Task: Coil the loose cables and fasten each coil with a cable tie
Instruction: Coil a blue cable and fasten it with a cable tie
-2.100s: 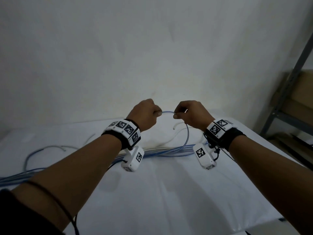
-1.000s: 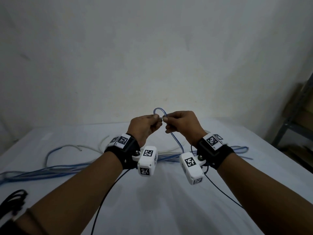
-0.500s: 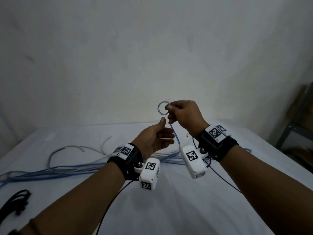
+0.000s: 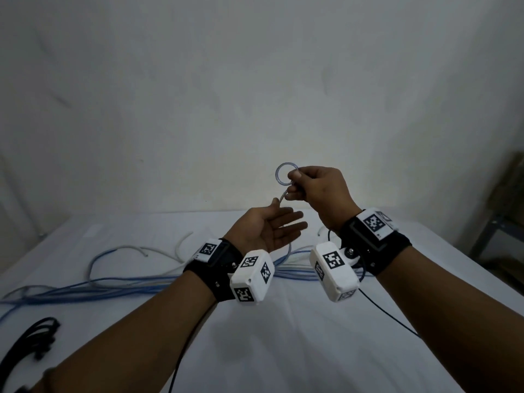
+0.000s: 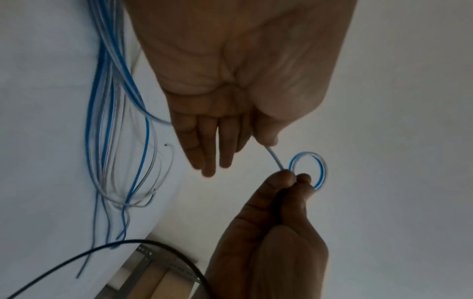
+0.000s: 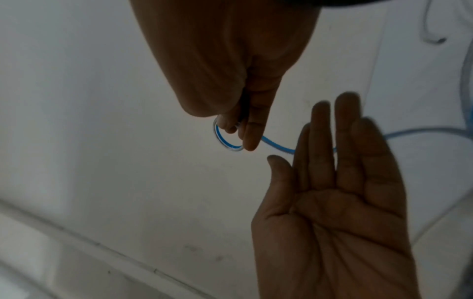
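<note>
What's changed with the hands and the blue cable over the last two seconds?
The left hand let go of the blue cable and opened, palm up, just below. The right hand bent the cable's end into a small loop and lifted it, pinching where it closes. The other cables stayed on the table.

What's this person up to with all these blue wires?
They are starting to coil a cable. The right hand pinches one small loop of blue cable up in the air. The left hand is flat, palm up, just below, with the cable running past its fingers down to the loose cables on the white table. Nothing is tied yet; a black bundle, maybe ties, lies at the left edge.
</note>
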